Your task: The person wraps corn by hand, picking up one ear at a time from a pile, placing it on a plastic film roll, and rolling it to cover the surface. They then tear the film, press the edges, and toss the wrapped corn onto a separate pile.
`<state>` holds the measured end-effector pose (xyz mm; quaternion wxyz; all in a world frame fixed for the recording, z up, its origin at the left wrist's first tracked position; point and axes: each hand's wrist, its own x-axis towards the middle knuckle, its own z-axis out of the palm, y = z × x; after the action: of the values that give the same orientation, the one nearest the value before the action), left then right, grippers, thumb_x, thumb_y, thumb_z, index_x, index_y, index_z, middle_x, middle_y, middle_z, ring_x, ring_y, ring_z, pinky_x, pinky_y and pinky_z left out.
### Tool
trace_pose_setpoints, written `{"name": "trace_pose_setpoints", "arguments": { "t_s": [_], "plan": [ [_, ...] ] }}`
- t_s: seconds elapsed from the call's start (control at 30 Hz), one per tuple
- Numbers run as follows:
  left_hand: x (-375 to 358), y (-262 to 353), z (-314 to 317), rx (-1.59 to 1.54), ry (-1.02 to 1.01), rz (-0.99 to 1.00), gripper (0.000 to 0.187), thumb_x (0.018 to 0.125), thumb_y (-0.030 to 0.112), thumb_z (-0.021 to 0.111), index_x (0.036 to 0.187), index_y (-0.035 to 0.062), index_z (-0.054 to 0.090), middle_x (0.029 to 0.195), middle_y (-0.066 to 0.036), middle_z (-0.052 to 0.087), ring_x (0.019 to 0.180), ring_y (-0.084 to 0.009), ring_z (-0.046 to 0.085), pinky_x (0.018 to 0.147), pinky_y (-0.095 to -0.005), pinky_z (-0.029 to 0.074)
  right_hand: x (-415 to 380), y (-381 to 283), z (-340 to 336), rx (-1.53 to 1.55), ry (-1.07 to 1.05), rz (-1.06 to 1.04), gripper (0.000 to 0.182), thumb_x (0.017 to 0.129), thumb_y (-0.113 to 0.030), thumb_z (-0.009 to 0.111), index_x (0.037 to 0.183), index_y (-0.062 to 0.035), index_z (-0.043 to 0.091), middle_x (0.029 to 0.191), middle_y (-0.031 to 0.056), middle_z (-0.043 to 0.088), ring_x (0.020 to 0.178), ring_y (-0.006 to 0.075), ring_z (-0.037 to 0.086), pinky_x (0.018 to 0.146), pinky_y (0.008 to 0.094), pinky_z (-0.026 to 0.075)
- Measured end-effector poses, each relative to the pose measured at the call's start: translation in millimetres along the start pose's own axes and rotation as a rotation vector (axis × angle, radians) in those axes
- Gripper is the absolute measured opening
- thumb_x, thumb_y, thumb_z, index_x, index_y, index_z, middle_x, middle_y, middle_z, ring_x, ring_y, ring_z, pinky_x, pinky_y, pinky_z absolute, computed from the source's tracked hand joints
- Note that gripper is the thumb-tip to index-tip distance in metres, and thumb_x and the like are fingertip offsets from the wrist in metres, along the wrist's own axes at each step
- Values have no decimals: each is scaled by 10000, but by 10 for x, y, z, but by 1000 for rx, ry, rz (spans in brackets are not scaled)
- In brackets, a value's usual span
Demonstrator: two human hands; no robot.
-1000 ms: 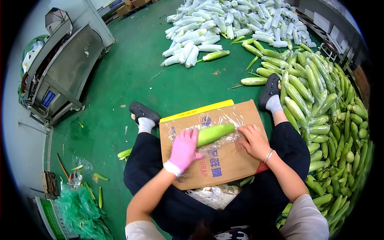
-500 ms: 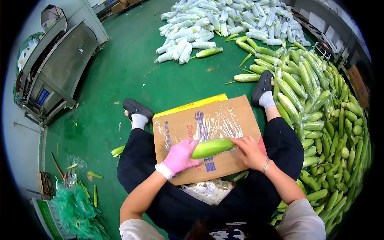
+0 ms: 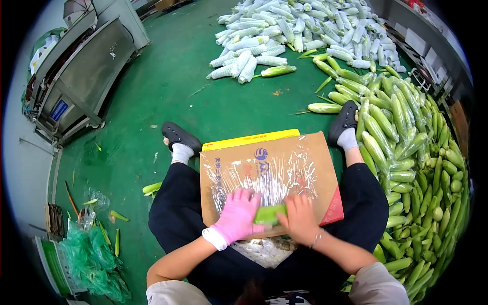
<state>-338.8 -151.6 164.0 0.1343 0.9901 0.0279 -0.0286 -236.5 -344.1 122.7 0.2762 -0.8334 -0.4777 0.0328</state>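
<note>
A green-husked ear of corn [image 3: 270, 214] lies crosswise over the near part of a cardboard box [image 3: 325, 178] on my lap. Clear plastic wrap [image 3: 284, 170] spreads wrinkled across the box top and runs toward the corn. My left hand [image 3: 237, 215], in a pink glove, closes round the ear's left end. Bare but for a thin bracelet, my right hand [image 3: 303, 217] grips the right end; its fingers are slightly blurred. Both hands hide the ear's ends. A yellow wrap box [image 3: 254, 139] stands along the cardboard's far edge.
Plastic-wrapped corn [image 3: 378, 124] and loose green corn [image 3: 432, 203] are heaped at my right. White-netted ears [image 3: 300, 30] form a pile farther off. At left are a metal cart [image 3: 86, 76] and a crumpled green plastic bag [image 3: 94, 264]. Husk scraps dot the green floor [image 3: 132, 152].
Both hands and the ear of corn have moved toward my body, nearer the box's close edge. More plastic wrap shows stretched over the box behind them. The camera view has tilted slightly.
</note>
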Motion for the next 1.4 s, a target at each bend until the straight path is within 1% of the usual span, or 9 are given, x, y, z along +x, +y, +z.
{"name": "trace_pose_setpoints", "arguments": {
  "t_s": [0.13,0.3,0.5,0.77,0.9,1.03,1.07,1.17,1.4],
  "plan": [
    [293,-295,124,-28,453,1,687,765,369,779,1271,-15,517,1211,-211,552,1105,-387,531,968,-479,416,1265,519,157,-227,250,60,276,847,-220,643,945,16,536,961,220,502,946,398,496,854,504,408],
    [793,-674,285,-7,420,62,675,754,405,778,1209,-36,543,1117,-193,588,1078,-354,555,943,-446,448,2052,560,283,604,-595,84,604,1002,-485,445,1294,28,572,1335,272,549,1265,396,506,1109,430,364],
    [594,-273,206,-630,136,-15,681,812,527,740,1188,-22,596,997,-196,673,833,-319,675,746,-381,552,1817,583,97,328,-938,-293,676,1038,-547,270,1521,-78,331,1593,136,292,1467,290,270,1207,401,196],
    [-777,412,678,-1535,-901,-631,491,923,462,638,1160,32,653,917,-85,654,749,-118,590,628,-246,483,1019,694,302,162,-245,-534,547,1000,-401,493,1421,-54,461,1488,147,445,1390,291,387,1120,465,316],
    [-1092,554,439,-1232,-617,-721,270,883,75,575,1134,9,652,834,7,618,650,-89,509,569,-252,425,199,549,-195,772,-532,121,338,979,-338,586,1087,-31,680,1069,124,662,946,263,631,852,347,488],
    [-590,674,117,-1151,19,-473,288,827,121,639,1067,-32,683,872,-57,655,723,-136,571,645,-280,473,-903,329,-106,704,314,236,279,1005,-264,582,1084,-8,663,888,97,682,798,137,654,719,319,536],
    [-335,845,-181,-1065,-18,-481,280,831,126,635,1048,-45,678,898,-85,660,788,-162,588,717,-309,490,-1014,135,-301,1145,123,739,286,983,-281,622,1105,-25,659,808,56,665,690,112,644,561,268,528],
    [312,1020,234,-1372,546,-111,367,870,288,690,1058,-18,618,978,-138,622,943,-253,598,838,-399,492,-1243,-121,-405,1389,-140,729,301,920,-299,704,1008,-16,652,731,24,626,503,83,574,442,238,474],
    [1546,1522,635,-1350,75,-11,488,968,195,585,1369,-47,448,1192,-147,597,1070,-208,594,921,-307,491,54,1717,-516,1621,434,728,177,854,-194,645,721,-85,600,541,13,520,373,110,426,334,296,277]
  ]
}}
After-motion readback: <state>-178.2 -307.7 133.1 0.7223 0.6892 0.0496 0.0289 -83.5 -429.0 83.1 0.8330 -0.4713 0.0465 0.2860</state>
